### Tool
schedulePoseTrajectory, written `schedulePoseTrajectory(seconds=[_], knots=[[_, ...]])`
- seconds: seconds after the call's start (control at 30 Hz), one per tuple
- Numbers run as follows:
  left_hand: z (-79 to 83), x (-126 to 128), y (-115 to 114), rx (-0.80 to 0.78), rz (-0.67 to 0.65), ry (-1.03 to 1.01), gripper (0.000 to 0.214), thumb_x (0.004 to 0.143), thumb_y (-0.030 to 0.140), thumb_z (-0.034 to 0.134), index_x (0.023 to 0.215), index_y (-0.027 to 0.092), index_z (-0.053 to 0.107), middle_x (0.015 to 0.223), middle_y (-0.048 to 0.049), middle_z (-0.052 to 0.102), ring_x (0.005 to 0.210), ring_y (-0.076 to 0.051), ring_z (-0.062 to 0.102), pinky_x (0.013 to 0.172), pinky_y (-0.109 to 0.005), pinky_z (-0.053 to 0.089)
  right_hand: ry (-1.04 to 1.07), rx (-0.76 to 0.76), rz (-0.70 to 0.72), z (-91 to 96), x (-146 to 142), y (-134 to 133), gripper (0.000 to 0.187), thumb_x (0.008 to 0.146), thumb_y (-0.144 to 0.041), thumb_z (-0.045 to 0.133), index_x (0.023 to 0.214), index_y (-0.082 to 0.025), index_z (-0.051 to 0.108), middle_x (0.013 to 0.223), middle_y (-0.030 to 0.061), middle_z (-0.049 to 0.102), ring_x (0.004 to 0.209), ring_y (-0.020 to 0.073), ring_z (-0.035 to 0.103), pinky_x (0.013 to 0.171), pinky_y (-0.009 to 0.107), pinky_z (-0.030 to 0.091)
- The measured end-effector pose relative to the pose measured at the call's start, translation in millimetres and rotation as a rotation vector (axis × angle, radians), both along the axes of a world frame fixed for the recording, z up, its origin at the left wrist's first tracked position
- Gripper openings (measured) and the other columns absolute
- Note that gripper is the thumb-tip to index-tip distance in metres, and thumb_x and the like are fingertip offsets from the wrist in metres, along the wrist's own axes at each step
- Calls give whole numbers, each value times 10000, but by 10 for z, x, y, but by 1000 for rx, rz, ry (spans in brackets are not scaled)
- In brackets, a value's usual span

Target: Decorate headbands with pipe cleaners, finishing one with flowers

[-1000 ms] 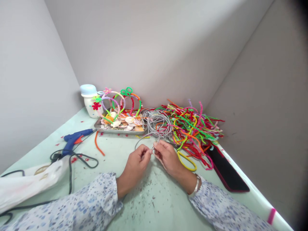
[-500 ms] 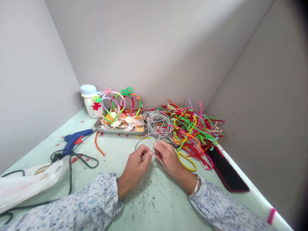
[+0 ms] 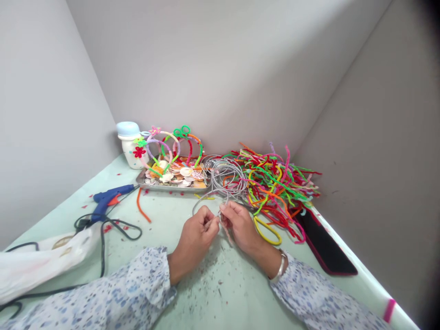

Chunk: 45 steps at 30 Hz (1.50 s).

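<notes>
Both my hands meet over the table, in front of a loose coil of grey wire (image 3: 229, 176). My left hand (image 3: 194, 236) is closed in a pinch, and an arc of the grey wire runs into it. Close beside it my right hand (image 3: 244, 231) pinches near the wire's end, fingertips almost touching the left ones. A pale pink fuzzy strand, like a pipe cleaner (image 3: 227, 233), hangs down from the right fingers. The exact contact between strand and wire is hidden by my fingertips. Scissors with a yellow handle (image 3: 277, 239) lie just beyond my right hand.
A metal tray (image 3: 172, 188) of shells holds several fuzzy hoops (image 3: 201, 149), beside a white jar (image 3: 132, 151). Right of it lie heaped pipe cleaners (image 3: 275, 183) and a black flat case (image 3: 328, 245). At left are a blue glue gun (image 3: 103, 201), its cord and a white bag (image 3: 44, 270).
The pale pink strand now hangs lower and shows more clearly below my right fingers. Both hands have shifted only slightly and stay pinched together.
</notes>
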<state>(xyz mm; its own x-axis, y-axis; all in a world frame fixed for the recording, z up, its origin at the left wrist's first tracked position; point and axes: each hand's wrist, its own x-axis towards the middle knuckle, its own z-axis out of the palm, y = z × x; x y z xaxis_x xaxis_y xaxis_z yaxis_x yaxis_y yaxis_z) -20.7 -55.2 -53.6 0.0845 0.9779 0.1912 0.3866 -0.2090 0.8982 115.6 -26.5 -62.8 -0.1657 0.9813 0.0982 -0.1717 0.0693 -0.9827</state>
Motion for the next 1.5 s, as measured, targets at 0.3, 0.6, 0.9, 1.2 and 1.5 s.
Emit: schedulePoseTrajectory(seconds=[0.3,0.6,0.9,1.2,1.5], knots=[[2,-21,-6,17,-39,-23,166,839,319,494,739,186,486,643,41,490,602,-115,441,565,-223,341,82,-43,9,-9,-11,19,334,818,-377,596,599,-191,427,482,-80,387,412,66,306,393,214,226],[22,-24,-11,6,-36,-51,177,832,307,495,708,183,482,629,44,470,594,-109,413,547,-213,322,31,-2,-2,-22,-9,18,335,808,-388,597,597,-190,427,482,-81,368,425,71,298,410,221,227],[14,-17,-2,-22,-50,-124,184,901,347,413,870,198,517,686,36,496,617,-115,440,567,-221,346,59,20,-79,-34,-5,57,345,821,-383,591,590,-192,421,508,-72,374,452,78,309,430,224,246],[16,-22,-10,13,30,-189,204,913,360,396,834,197,491,661,42,456,578,-103,392,542,-212,319,-44,120,76,45,17,-5,124,812,-304,579,778,-186,593,621,-41,505,505,90,412,492,226,340],[-8,-26,1,-16,5,-241,218,921,372,386,813,198,463,689,42,422,599,-100,370,542,-210,312,-220,226,15,-36,11,16,87,808,-271,592,794,-188,611,682,-15,563,579,117,481,556,248,399]])
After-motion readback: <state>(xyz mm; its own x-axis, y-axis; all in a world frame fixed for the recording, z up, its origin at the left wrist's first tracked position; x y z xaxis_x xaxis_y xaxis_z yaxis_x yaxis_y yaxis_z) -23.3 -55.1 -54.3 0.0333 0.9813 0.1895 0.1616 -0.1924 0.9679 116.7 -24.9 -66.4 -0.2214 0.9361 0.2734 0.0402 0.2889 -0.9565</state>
